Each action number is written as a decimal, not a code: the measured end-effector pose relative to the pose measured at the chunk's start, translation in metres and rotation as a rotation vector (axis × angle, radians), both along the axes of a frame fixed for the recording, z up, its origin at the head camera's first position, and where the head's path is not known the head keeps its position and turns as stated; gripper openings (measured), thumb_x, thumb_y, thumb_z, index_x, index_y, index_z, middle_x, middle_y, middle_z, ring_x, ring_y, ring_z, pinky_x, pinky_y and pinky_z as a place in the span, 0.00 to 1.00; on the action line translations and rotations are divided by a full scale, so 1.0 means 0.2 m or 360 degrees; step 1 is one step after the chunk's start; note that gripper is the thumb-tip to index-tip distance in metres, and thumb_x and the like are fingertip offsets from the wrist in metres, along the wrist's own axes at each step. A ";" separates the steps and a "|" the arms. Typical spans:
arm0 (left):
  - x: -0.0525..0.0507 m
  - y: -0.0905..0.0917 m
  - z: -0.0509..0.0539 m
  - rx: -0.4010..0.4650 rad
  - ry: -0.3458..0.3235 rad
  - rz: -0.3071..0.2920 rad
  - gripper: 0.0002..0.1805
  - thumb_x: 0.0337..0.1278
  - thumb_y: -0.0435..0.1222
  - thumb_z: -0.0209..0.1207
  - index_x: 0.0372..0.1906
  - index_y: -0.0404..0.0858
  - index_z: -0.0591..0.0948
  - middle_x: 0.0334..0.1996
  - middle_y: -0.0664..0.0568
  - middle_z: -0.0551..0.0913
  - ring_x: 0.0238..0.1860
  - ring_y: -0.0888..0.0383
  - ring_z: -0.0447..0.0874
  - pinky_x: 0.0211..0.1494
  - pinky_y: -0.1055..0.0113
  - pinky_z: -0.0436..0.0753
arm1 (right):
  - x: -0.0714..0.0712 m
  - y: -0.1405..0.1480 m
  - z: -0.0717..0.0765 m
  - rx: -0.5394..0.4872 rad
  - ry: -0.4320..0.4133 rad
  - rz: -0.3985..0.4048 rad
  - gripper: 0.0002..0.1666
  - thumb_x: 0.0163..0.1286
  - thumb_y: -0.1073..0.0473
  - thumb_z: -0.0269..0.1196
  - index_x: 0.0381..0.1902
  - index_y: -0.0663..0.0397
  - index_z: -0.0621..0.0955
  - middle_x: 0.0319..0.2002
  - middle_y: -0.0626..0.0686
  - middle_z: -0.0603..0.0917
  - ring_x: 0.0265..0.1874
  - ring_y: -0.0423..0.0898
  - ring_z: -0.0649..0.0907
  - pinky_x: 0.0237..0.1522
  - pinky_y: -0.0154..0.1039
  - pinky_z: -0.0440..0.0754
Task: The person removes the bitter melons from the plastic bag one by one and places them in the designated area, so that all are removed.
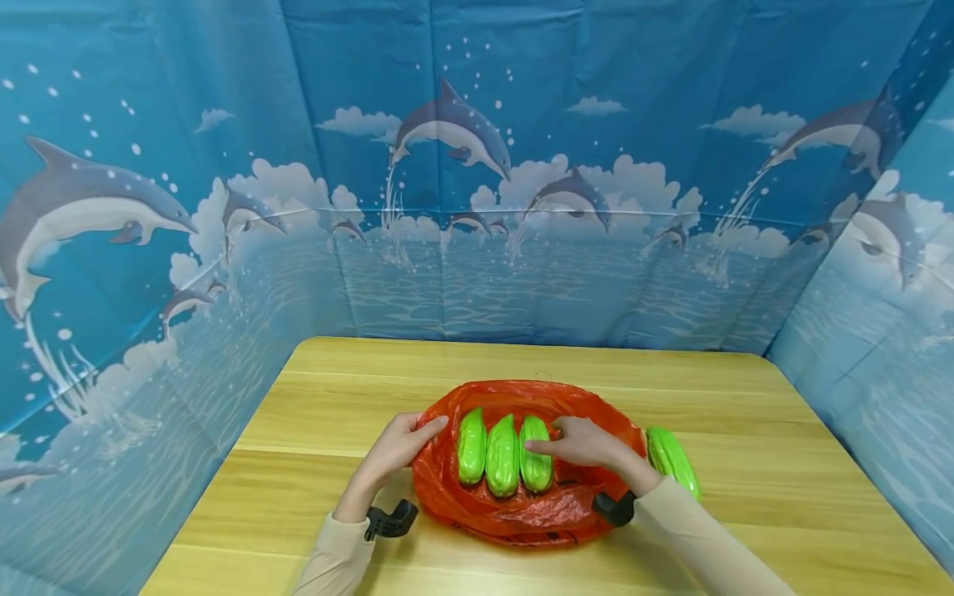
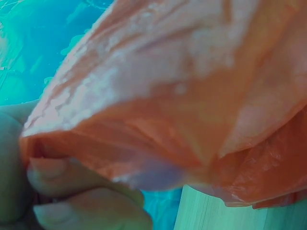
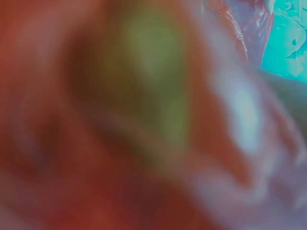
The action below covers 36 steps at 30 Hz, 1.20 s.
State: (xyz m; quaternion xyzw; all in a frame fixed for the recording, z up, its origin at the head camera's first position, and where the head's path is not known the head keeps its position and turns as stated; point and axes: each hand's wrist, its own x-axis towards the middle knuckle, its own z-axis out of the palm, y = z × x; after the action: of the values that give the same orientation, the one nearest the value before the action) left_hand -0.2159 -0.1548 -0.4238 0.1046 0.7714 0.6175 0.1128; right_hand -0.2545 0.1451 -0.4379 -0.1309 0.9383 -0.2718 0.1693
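Observation:
A thin red plastic bag (image 1: 507,520) lies spread with its mouth gaping upward. Three shiny green, ribbed vegetables resembling bitter melons sit side by side inside: a left one (image 1: 471,447), a middle one (image 1: 503,457) and a right one (image 1: 535,468). My left hand (image 1: 402,447) grips the bag's left rim; its curled fingers (image 2: 91,206) show under the plastic in the left wrist view. Over the bag's right half is my right hand (image 1: 585,443), its thumb on the right vegetable. Whether it holds that one cannot be told; the right wrist view is blurred red and green.
Another green vegetable (image 1: 672,462) lies on the wooden table (image 1: 782,497) just right of the bag, partly behind my right forearm. Black wrist mounts (image 1: 391,520) hang under both wrists. A blue dolphin-print curtain (image 1: 522,273) encloses the table's back and sides.

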 end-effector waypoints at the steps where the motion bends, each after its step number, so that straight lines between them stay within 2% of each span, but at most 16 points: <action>1: 0.00 0.00 0.00 -0.0001 0.0002 0.0001 0.20 0.70 0.41 0.52 0.36 0.23 0.77 0.26 0.30 0.79 0.21 0.56 0.79 0.26 0.68 0.78 | 0.00 0.00 0.00 0.0000 -0.0008 -0.0001 0.53 0.58 0.30 0.61 0.61 0.73 0.69 0.56 0.66 0.74 0.54 0.63 0.74 0.50 0.57 0.73; 17: 0.00 0.00 -0.01 -0.0005 -0.0004 0.0013 0.21 0.69 0.41 0.52 0.34 0.22 0.76 0.23 0.34 0.78 0.19 0.59 0.77 0.25 0.69 0.77 | -0.02 -0.04 -0.07 0.0003 -0.0015 -0.0019 0.53 0.57 0.31 0.63 0.59 0.75 0.70 0.55 0.68 0.75 0.53 0.63 0.75 0.51 0.57 0.73; 28: 0.00 0.01 0.00 -0.0003 -0.0009 0.0004 0.21 0.70 0.40 0.52 0.33 0.22 0.75 0.23 0.34 0.79 0.20 0.58 0.77 0.26 0.69 0.77 | -0.03 -0.06 -0.11 -0.0023 -0.0012 -0.0086 0.55 0.55 0.31 0.65 0.60 0.74 0.69 0.55 0.67 0.75 0.52 0.62 0.76 0.50 0.56 0.74; 36: 0.00 0.00 0.00 0.0008 -0.0013 0.0001 0.21 0.70 0.40 0.52 0.34 0.22 0.76 0.25 0.31 0.78 0.21 0.57 0.79 0.26 0.68 0.78 | -0.02 -0.07 -0.11 -0.0057 0.0028 -0.0093 0.54 0.55 0.33 0.66 0.59 0.75 0.68 0.51 0.65 0.77 0.49 0.59 0.78 0.48 0.53 0.75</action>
State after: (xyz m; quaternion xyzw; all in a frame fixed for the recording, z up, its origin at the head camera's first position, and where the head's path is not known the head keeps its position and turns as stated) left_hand -0.2165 -0.1545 -0.4241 0.1022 0.7693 0.6200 0.1156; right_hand -0.2592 0.1310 -0.4604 -0.1089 0.9381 -0.2921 0.1507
